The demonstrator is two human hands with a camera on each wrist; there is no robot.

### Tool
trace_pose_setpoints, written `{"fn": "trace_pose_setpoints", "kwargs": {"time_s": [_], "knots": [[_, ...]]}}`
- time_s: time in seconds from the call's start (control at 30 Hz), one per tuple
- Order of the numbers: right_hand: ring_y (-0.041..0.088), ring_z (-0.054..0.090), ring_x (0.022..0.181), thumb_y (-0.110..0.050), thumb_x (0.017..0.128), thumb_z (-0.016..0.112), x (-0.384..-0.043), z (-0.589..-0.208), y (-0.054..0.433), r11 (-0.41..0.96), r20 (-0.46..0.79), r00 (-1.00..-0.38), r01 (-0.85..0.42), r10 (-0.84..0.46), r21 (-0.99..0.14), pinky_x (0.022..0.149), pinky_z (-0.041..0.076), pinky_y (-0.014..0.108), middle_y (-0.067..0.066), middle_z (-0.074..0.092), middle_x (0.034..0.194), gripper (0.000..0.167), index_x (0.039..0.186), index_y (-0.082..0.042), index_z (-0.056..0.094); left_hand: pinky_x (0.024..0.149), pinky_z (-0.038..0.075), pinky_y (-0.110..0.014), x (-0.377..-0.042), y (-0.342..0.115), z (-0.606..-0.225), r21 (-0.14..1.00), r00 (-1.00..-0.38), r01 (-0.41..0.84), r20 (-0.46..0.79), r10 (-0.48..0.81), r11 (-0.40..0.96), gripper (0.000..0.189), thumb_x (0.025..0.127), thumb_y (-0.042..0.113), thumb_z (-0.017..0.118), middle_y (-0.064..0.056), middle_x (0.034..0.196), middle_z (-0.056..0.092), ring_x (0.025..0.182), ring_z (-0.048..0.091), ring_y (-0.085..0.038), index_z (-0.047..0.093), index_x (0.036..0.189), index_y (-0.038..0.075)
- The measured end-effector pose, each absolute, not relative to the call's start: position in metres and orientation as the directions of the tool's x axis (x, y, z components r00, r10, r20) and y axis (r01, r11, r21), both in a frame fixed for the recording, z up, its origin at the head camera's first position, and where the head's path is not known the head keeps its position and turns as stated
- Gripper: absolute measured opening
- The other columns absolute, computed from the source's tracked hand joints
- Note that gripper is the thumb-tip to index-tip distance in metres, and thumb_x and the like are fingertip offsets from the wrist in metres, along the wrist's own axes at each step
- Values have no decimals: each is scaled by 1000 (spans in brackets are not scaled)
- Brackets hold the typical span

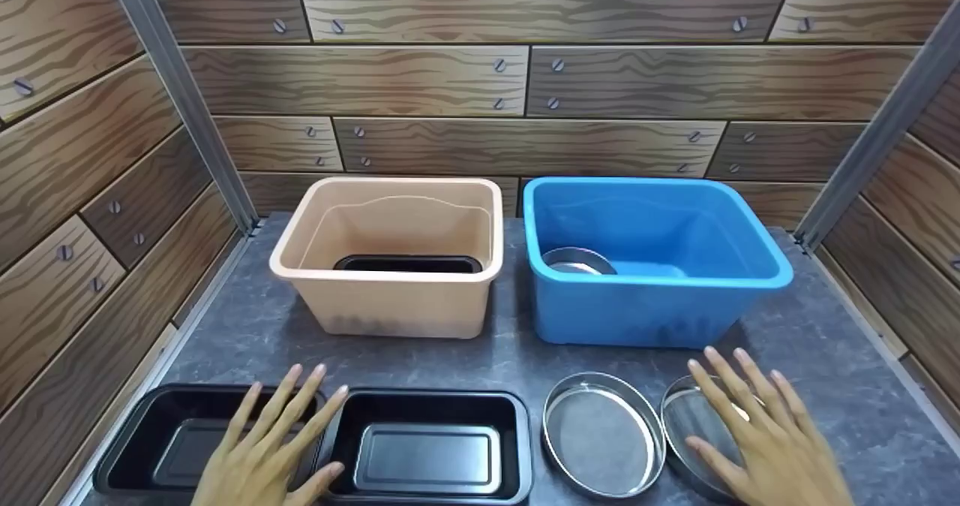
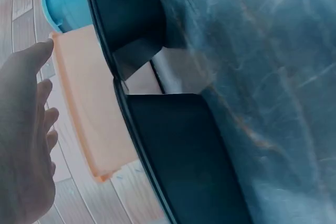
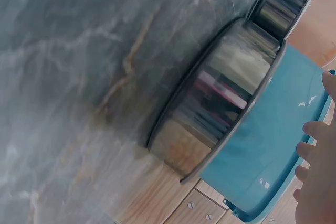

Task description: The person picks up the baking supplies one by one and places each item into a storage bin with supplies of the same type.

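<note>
My left hand [image 1: 262,446], fingers spread, hovers over two black rectangular loaf pans, the left pan [image 1: 127,446] and the right pan [image 1: 427,453]. In the left wrist view the hand [image 2: 26,135] is apart from the pans' rims. Over the rightmost of two round metal cake pans my right hand [image 1: 772,438] hovers with spread fingers, partly hiding that round pan [image 1: 694,420]. The other round pan [image 1: 600,438] lies beside it in plain sight. The right wrist view shows the hand [image 3: 320,156] holding nothing.
Behind the pans stand a beige tub [image 1: 397,303] and a blue tub [image 1: 630,311]. A black pan [image 1: 409,263] lies inside the beige tub, and a round metal pan [image 1: 577,260] inside the blue one. Wood-patterned walls [image 1: 435,78] with metal corner posts enclose the grey marbled table [image 1: 247,341].
</note>
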State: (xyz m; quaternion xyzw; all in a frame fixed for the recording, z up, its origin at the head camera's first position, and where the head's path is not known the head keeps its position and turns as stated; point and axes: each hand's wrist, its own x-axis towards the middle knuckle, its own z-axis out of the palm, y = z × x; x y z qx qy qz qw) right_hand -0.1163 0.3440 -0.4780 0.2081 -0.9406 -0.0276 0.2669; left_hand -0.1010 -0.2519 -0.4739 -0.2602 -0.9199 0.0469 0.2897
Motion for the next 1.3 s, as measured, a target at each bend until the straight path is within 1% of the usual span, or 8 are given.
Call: {"fn": "trace_pose_setpoints", "kwargs": {"time_s": [0.3, 0.47, 0.73, 0.8, 0.87, 1.0, 1.07, 1.3], "knots": [[20, 4, 161, -65, 92, 62, -115, -480, 338, 918, 460, -797, -368, -392, 146, 131, -2, 45, -3, 22, 173, 88, 165, -26, 32, 128, -13, -34, -81, -281, -493, -120, -803, 336, 482, 351, 934, 81, 88, 69, 66, 2, 168, 33, 159, -1, -4, 44, 158, 33], [13, 6, 160, -48, 89, 77, -118, -477, 327, 907, 461, -807, -421, -370, -10, 127, -9, 27, -3, 33, 168, 87, 163, -25, 37, 128, -12, -33, -76, -293, -493, -84, -823, 297, 483, 299, 951, 87, 86, 63, 71, 0, 167, 36, 158, -5, -3, 37, 161, 36], [12, 32, 151, -19, 85, 86, -123, -458, 290, 773, 510, -794, -538, -332, -335, 119, 16, 14, 1, 44, 162, 88, 161, -20, 41, 123, -18, -27, -68, -321, -481, 112, -904, 197, 404, 137, 974, 81, 96, 50, 68, 3, 173, 21, 153, -14, 6, 27, 164, 39], [7, 33, 148, -18, 88, 83, -123, -452, 281, 747, 465, -836, -503, -292, -434, 119, 28, 30, -3, 44, 162, 87, 162, -25, 38, 123, -20, -33, -65, -331, -482, 167, -922, 167, 375, 94, 972, 79, 99, 48, 66, 0, 173, 19, 155, -12, 1, 25, 165, 38], [2, 34, 146, -18, 93, 80, -123, -447, 272, 708, 411, -876, -457, -253, -539, 113, 34, 28, -8, 42, 162, 84, 162, -32, 36, 126, -17, -49, -63, -341, -484, 232, -936, 141, 349, 53, 963, 77, 101, 44, 65, -4, 174, 18, 161, -3, -16, 24, 165, 36], [1, 35, 146, -14, 100, 71, -129, -438, 259, 576, 358, -897, -441, -258, -689, 110, 36, 18, -8, 39, 164, 78, 164, -33, 31, 106, 15, -85, -66, -363, -487, 352, -953, 64, 298, -47, 934, 74, 103, 41, 63, -15, 172, 20, 150, 25, -52, 26, 166, 31], [7, 40, 146, -9, 100, 68, -134, -435, 253, 489, 368, -888, -459, -276, -742, 109, 36, 12, -5, 40, 164, 77, 164, -29, 30, 93, 26, -85, -68, -374, -489, 393, -961, 24, 263, -88, 919, 75, 103, 42, 62, -22, 169, 21, 142, 30, -61, 25, 166, 28], [14, 45, 144, -3, 102, 63, -151, -431, 234, 302, 381, -867, -476, -322, -826, 112, 43, 21, -1, 44, 161, 72, 163, -25, 33, 93, 25, -89, -70, -399, -507, 452, -964, -88, 187, -191, 887, 79, 103, 44, 62, -32, 165, 19, 141, 23, -67, 22, 167, 20]]}}
